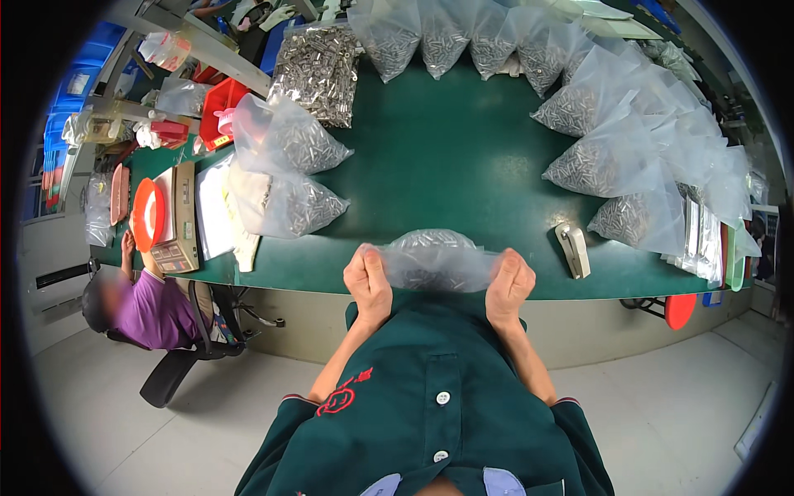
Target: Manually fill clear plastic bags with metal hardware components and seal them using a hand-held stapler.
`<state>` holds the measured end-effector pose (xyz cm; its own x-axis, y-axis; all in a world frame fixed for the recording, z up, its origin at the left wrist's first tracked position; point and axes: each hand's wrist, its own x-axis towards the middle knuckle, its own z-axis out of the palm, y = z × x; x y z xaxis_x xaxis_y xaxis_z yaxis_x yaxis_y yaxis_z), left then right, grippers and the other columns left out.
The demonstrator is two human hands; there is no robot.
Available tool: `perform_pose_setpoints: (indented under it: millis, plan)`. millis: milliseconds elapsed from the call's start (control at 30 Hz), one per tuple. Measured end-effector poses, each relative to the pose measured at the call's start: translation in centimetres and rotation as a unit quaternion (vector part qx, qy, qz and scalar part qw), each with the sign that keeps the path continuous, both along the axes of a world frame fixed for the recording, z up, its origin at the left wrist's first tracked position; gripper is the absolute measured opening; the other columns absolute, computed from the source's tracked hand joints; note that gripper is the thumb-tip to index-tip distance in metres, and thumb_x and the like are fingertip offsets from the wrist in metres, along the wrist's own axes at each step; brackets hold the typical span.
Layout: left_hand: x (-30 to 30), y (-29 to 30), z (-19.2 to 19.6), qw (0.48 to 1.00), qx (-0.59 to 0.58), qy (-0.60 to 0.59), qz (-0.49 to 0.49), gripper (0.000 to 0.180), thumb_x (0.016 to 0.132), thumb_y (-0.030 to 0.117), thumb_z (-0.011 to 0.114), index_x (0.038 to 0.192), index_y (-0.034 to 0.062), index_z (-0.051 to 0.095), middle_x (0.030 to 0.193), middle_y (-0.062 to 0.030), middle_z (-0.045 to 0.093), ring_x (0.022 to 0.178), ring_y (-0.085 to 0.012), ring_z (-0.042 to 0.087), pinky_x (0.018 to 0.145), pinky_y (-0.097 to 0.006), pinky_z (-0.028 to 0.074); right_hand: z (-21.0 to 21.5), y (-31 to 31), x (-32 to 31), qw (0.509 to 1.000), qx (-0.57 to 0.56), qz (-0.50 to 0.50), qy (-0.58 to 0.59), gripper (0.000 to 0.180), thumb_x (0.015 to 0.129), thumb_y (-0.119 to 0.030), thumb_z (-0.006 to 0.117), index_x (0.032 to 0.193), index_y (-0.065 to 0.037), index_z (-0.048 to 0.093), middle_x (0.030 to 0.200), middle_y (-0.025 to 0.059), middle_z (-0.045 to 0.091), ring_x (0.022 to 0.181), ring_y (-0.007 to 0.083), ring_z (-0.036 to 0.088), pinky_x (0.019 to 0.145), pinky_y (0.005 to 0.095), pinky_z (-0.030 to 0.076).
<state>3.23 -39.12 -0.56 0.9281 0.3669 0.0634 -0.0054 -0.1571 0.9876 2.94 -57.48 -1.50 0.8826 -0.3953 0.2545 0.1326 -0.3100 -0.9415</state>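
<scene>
Both my hands grip the top edge of a clear plastic bag (438, 269) at the near edge of the green table. Small metal parts (434, 239) fill its lower portion, which rests on the tabletop. My left hand (369, 283) is closed on the bag's left corner, and my right hand (510, 285) is closed on the right corner. Between them the plastic is stretched flat. A pale stapler (572, 250) lies on the table to the right of my right hand.
Filled plastic bags (624, 219) line the right side, with more (447, 45) along the back. Two filled bags (306, 207) stand at the left, near a large bag of metal pieces (316, 70). A cardboard box (184, 219) and a seated person (161, 310) are farther left.
</scene>
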Motion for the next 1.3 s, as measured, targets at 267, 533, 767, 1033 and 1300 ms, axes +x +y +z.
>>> perform_pose_setpoints:
  millis: [267, 533, 767, 1033, 1300]
  plan:
    - [0.8, 0.1, -4.7, 0.979, -0.029, 0.199, 0.039, 0.044, 0.097, 0.026, 0.042, 0.060, 0.0046, 0.035, 0.054, 0.0051, 0.031, 0.053, -0.0055, 0.027, 0.046, -0.027, 0.024, -4.9, -0.8, 0.4, 0.971, -0.011, 0.006, 0.237, 0.049, 0.096, -0.027, 0.043, 0.058, 0.003, 0.041, 0.048, 0.0116, 0.035, 0.044, 0.0214, 0.032, 0.045, 0.0377, 0.029]
    - [1.7, 0.0, -8.4, 0.964, 0.037, 0.259, 0.050, 0.047, 0.097, 0.026, 0.043, 0.057, 0.0020, 0.035, 0.049, 0.0013, 0.029, 0.050, -0.0093, 0.025, 0.045, -0.033, 0.024, -9.6, 0.7, 0.2, 0.926, -0.140, 0.016, 0.350, 0.059, 0.096, -0.038, 0.036, 0.062, 0.006, 0.055, 0.060, 0.0255, 0.054, 0.059, 0.0426, 0.054, 0.059, 0.0485, 0.041]
    - [2.3, -0.2, -9.1, 0.971, 0.066, 0.225, 0.042, 0.046, 0.096, 0.026, 0.043, 0.058, 0.0011, 0.035, 0.050, -0.0015, 0.029, 0.051, -0.0104, 0.025, 0.046, -0.034, 0.026, -10.8, 0.7, 0.6, 0.930, -0.142, 0.019, 0.338, 0.060, 0.097, -0.037, 0.034, 0.058, 0.005, 0.051, 0.056, 0.0250, 0.051, 0.054, 0.0416, 0.051, 0.056, 0.0477, 0.040]
    - [2.7, 0.3, -9.5, 0.973, 0.022, 0.230, 0.018, 0.047, 0.097, 0.027, 0.042, 0.059, 0.0002, 0.037, 0.051, -0.0018, 0.030, 0.053, -0.0102, 0.027, 0.048, -0.034, 0.028, -11.4, 0.0, 1.1, 0.943, -0.115, 0.026, 0.312, 0.058, 0.096, -0.036, 0.036, 0.057, 0.006, 0.047, 0.055, 0.0241, 0.046, 0.051, 0.0353, 0.048, 0.056, 0.0445, 0.038]
    - [4.7, 0.8, -6.8, 0.957, 0.191, 0.217, -0.033, 0.045, 0.096, 0.030, 0.037, 0.072, -0.0048, 0.051, 0.066, -0.0217, 0.054, 0.062, -0.0377, 0.050, 0.062, -0.045, 0.039, -7.4, -1.1, 3.4, 0.943, -0.071, 0.049, 0.321, 0.052, 0.091, -0.037, 0.049, 0.058, 0.003, 0.047, 0.052, 0.0162, 0.046, 0.049, 0.0263, 0.047, 0.052, 0.0405, 0.038]
